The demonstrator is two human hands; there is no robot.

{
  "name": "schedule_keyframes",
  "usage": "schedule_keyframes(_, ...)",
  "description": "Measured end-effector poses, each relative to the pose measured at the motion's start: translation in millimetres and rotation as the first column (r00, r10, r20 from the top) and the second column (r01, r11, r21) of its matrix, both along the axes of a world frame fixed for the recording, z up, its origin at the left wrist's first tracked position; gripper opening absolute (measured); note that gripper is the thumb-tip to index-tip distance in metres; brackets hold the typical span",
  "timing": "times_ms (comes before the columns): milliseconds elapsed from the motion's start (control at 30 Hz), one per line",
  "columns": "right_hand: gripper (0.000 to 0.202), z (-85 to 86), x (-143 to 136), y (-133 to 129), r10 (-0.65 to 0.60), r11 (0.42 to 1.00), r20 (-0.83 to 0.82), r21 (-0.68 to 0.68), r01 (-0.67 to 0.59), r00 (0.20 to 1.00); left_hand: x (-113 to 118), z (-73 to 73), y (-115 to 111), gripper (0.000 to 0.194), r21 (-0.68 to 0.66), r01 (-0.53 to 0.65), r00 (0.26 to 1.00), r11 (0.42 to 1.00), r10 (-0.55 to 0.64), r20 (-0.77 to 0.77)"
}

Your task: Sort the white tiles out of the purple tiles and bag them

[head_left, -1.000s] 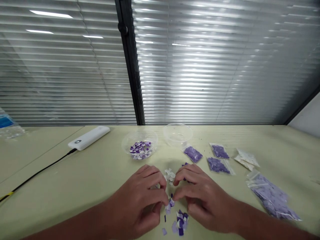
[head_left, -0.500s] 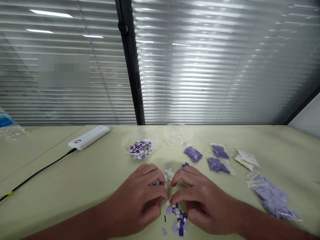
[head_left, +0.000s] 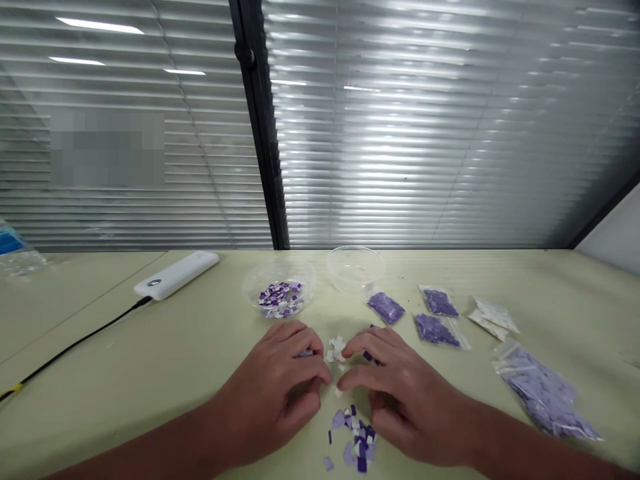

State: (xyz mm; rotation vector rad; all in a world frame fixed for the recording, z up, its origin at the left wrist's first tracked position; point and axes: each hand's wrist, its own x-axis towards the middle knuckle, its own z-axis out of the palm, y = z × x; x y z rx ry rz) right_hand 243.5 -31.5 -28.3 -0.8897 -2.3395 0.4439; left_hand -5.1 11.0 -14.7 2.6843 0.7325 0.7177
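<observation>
Small flat chips in purple, lilac and white lie loose on the table between my hands. My left hand [head_left: 283, 390] is curled, its index finger and thumb drawn together; whether they hold a chip I cannot make out. Lilac chips [head_left: 305, 353] are partly hidden behind it. Fingers apart, my right hand [head_left: 413, 397] has its index fingertip at a single white chip [head_left: 338, 392] on the table. Dark purple chips [head_left: 369, 356] show partly beneath its fingers. A white chip pile [head_left: 336, 347] sits between the hands, and a mixed chip pile [head_left: 359, 440] is nearer me.
Behind stand a clear bowl [head_left: 250, 293] with mixed chips and another clear round container [head_left: 356, 268]. Bags of purple chips [head_left: 386, 308], white packets [head_left: 493, 317] and a larger lilac bag [head_left: 545, 393] lie right. A white power bank [head_left: 177, 275] with a black cable is left.
Both hands have moved slightly away from me, off the mixed pile. The white chip near my right index finger has shifted the same way, toward the white pile.
</observation>
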Motion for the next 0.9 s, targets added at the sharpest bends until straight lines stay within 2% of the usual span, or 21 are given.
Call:
schedule_keyframes(167, 0.056, -0.1, 0, 0, -0.051, 0.999, 0.051, 0.001, 0.051, 0.997, -2, 0.1, 0, 0.021, 0.013, -0.061, 0.998, 0.998, 0.061, 0.002)
schedule_keyframes(267, 0.057, -1.9, 0, 1, -0.089, 0.996, 0.047, 0.001, 0.089, 0.995, -2, 1.1, -1, 0.022, 0.021, -0.052, 0.999, 0.998, 0.052, 0.004)
schedule_keyframes(400, 0.06, -4.1, 2, 1, -0.083, 0.996, 0.007, 0.007, 0.083, 0.996, -1, 0.3, 0, 0.024, 0.02, -0.037, 0.999, 0.999, 0.037, 0.0)
schedule_keyframes(633, 0.057, -3.0, 1, 1, -0.089, 0.996, 0.042, -0.02, 0.09, 0.995, -3, -2.7, 2, 0.018, 0.033, -0.103, 0.995, 0.994, 0.102, 0.018)
schedule_keyframes(700, 0.06, -2.2, 1, 1, -0.091, 0.996, 0.041, -0.019, 0.092, 0.995, -2, 0.7, 0, 0.02, 0.044, -0.057, 0.998, 0.997, 0.056, 0.022)
schedule_keyframes(833, 0.058, 0.6, 2, 0, -0.084, 0.996, -0.001, -0.013, 0.084, 0.996, -3, 9.1, -7, 0.03, 0.055, 0.188, 0.981, 0.981, -0.184, -0.066)
schedule_keyframes(900, 0.052, 2.4, 3, 0, -0.04, 0.999, -0.037, 0.007, 0.04, 0.999, -3, 10.9, -8, 0.032, 0.06, 0.253, 0.964, 0.966, -0.246, -0.099)
